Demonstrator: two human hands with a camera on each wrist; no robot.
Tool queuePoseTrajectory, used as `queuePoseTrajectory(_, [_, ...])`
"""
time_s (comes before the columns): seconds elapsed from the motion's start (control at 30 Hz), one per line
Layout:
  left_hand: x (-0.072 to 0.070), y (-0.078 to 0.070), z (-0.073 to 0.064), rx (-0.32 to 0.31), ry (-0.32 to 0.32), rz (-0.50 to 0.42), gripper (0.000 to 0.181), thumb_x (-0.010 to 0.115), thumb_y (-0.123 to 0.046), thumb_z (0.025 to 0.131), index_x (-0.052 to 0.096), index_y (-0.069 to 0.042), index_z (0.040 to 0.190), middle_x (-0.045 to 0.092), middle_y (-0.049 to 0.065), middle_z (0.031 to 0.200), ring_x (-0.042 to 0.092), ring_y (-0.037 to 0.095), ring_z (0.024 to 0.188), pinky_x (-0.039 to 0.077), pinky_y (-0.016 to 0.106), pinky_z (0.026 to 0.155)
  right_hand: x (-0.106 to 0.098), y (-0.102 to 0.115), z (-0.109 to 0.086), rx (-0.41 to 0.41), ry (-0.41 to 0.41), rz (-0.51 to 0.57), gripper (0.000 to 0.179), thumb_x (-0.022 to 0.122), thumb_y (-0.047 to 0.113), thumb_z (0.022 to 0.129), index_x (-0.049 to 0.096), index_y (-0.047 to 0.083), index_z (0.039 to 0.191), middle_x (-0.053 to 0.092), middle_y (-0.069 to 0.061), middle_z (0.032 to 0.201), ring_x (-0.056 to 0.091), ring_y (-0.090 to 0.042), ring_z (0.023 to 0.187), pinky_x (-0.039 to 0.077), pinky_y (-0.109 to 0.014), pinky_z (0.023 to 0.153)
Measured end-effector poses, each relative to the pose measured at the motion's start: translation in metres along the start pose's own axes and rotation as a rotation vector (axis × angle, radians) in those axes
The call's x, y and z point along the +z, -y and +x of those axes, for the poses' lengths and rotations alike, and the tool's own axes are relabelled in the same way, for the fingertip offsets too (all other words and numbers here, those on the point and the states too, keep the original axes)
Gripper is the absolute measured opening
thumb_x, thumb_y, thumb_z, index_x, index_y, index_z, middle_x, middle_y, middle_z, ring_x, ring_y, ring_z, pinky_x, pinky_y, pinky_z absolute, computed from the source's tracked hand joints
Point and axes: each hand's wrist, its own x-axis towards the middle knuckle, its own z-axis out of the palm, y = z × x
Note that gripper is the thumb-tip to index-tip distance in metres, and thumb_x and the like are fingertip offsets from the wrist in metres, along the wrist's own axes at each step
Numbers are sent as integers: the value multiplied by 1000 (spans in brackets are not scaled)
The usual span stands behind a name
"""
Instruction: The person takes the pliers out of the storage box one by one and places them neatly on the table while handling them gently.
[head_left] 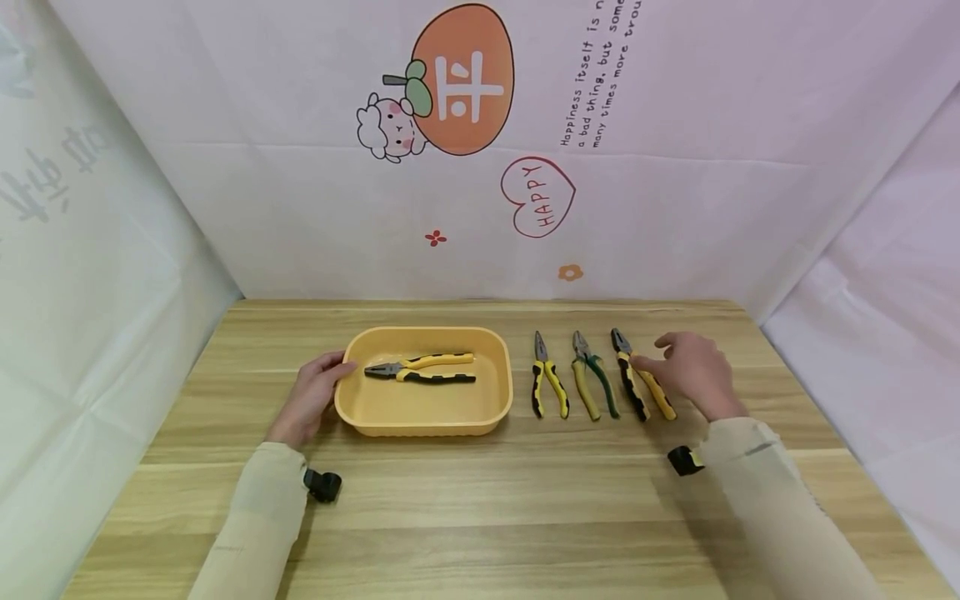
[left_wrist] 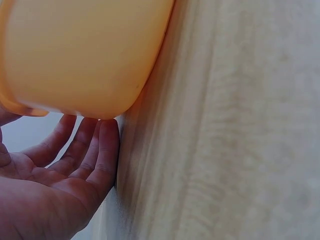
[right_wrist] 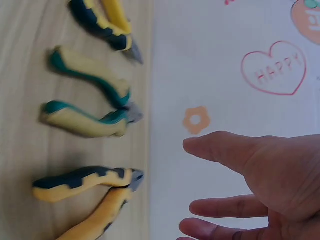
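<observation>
Head view: the box (head_left: 423, 430) contains one pair of pliers (head_left: 438, 361), lying flat, handles yellow and black. Three more pairs (head_left: 586, 387) lie alongside.
Left wrist view: the left hand (left_wrist: 65, 187) grips the box, fingertips against its outer wall.
Right wrist view: the right hand (right_wrist: 290, 182) has thumb and fingers apart, near the orange-and-black pliers (right_wrist: 77, 182).

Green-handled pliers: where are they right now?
In the head view, the green-handled pliers lie on the table, right of the yellow tray, between the narrow-nosed pliers and the pair beside the right hand.
</observation>
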Motion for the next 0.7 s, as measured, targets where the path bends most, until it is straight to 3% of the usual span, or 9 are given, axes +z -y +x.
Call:
queuePoseTrajectory(0.13, [0,0,0,0,-1,0,53,49,-23,109,37,4,153,44,24,149,57,24,121,55,21,85,-6,8,-2,-17,-19,-7,73,66,52,94,60,-11,130,62,-34,123,64,-49,100,55,-49,65])
queuePoseTrajectory(0.33, [0,2,0,8,0,3,52,49,-23,109,38,5,152,45,25,147,61,17,112,55,21,83,-10,19,-5,-40,-59,-4,67,68,47,93,63,-10,127,64,-33,120,64,-48,97,54,-46,64])
queuePoseTrajectory(0.5, [0,2,1,0,-1,-7,52,49,-23,109,38,5,152,45,24,148,59,18,115,55,21,85,-12,29,-6,-58,-83,6,62,70,44,94,64,-9,126,66,-32,118,65,-46,95,54,-44,60])
queuePoseTrajectory(0.7, [0,1,2,-7,-6,-10,52,49,-23,109,37,5,152,44,24,148,59,18,116,54,21,85,-10,46,-7,-87,-90,5,60,71,42,94,65,-8,127,67,-29,117,66,-42,95,56,-48,67])
